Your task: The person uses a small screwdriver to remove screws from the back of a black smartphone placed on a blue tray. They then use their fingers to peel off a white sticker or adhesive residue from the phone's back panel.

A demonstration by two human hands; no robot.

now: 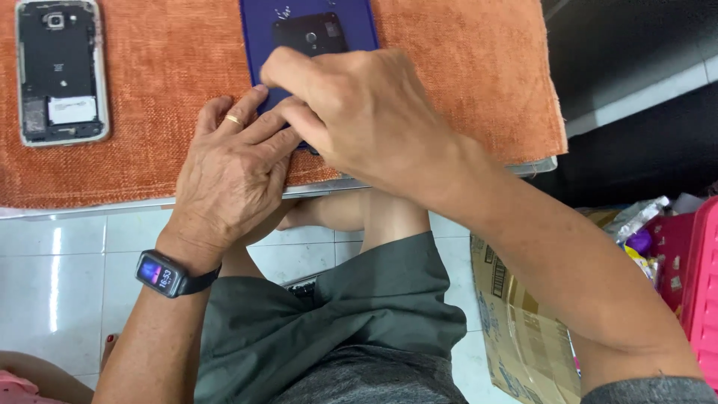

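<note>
A blue phone [310, 34] lies back-up on an orange cloth [164, 90] that covers a low table. A dark panel with a camera opening shows in its upper middle. My right hand [359, 112] rests over the phone's lower half, fingers curled down onto it. My left hand [232, 172], with a gold ring and a smartwatch at the wrist, presses its fingers against the phone's lower left edge, under the right hand. Both hands hide the lower part of the phone. I cannot tell what the fingertips grip.
An opened phone [60, 71] with its back cover off lies at the cloth's far left. A cardboard box [516, 314] stands on the tiled floor at my right, beside a pink basket [688, 277] with wrappers. My knees in grey shorts are below the table edge.
</note>
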